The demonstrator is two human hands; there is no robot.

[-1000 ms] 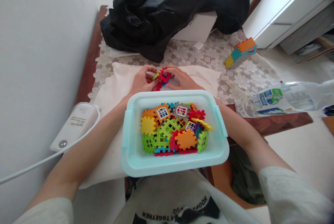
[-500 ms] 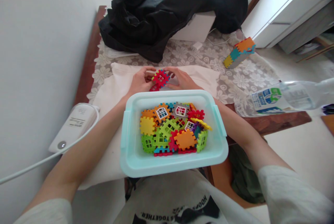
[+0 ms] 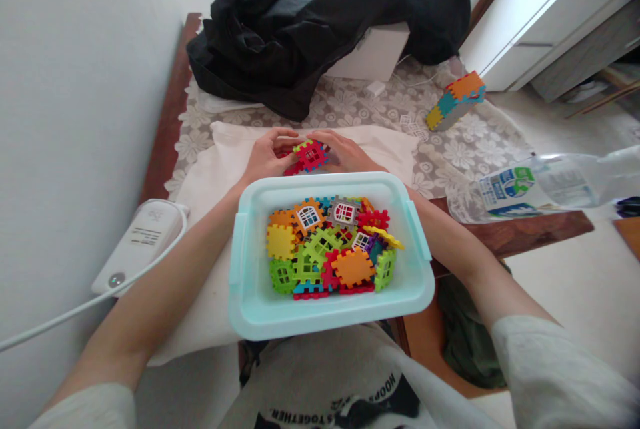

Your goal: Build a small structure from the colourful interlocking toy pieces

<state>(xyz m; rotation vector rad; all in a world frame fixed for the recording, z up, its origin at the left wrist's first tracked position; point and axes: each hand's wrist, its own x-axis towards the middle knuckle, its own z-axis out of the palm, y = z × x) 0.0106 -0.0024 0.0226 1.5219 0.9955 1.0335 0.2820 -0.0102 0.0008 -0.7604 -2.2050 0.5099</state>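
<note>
Both hands meet just past the far rim of the tub (image 3: 240, 262). Left hand (image 3: 267, 157) and right hand (image 3: 345, 152) both grip one small cluster of interlocking tiles (image 3: 309, 155), red grid piece on top, a green edge at its upper left, more red below. Fingers curl around it from both sides; palms and lower fingers are hidden behind the tub rim, so the exact finger placement is unclear. How many tiles are in the cluster: cannot tell, bottom part is cut off by the rim.

The cluster sits over the white cloth (image 3: 220, 149); whether it touches the cloth or is lifted is hidden.

The tub is light teal, on the near table edge, between the forearms. It holds a loose pile of tiles (image 3: 327, 249): orange, yellow, green, red, some with window inserts. Lower layers are buried.

Around:
- black jacket (image 3: 320, 22) heaped at the far end, draped over a white box (image 3: 380, 55), most of the box covered
- assembled multicolour block (image 3: 453, 101) on the lace tablecloth (image 3: 465, 149), far right, well apart from the hands
- plastic bottle (image 3: 540, 189) lying on its side at the right table edge, neck end blurred and running out of frame
- white device (image 3: 140, 242) on the left with a cable (image 3: 60, 319) running off the left edge

Label text on the bottle and device is unreadable.
</note>
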